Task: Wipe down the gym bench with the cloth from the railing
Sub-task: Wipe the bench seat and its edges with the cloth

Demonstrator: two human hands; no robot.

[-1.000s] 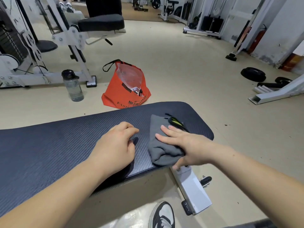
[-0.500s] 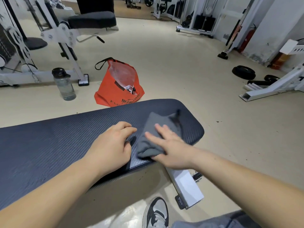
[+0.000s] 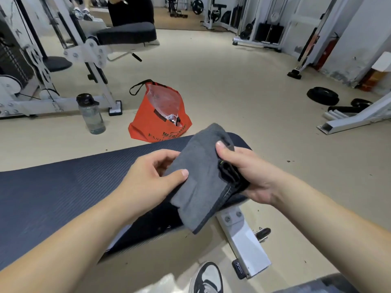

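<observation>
From the head view, the grey terry cloth (image 3: 201, 178) is lifted above the right end of the dark ribbed padded desk (image 3: 63, 187), its lower edge hanging past the desk's near side. The left hand (image 3: 152, 178) pinches the cloth's left edge and the right hand (image 3: 243, 174) grips its right fold. Beyond the desk, an orange fabric bag (image 3: 156, 121) and a clear water bottle (image 3: 91, 115) stand on the floor.

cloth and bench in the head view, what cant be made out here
- Cloth: underside hidden by its own folds; held by left hand and right hand.
- Bench: left end cut off by the frame edge.
- Orange bag: lettering partly hidden behind the bench.
</observation>
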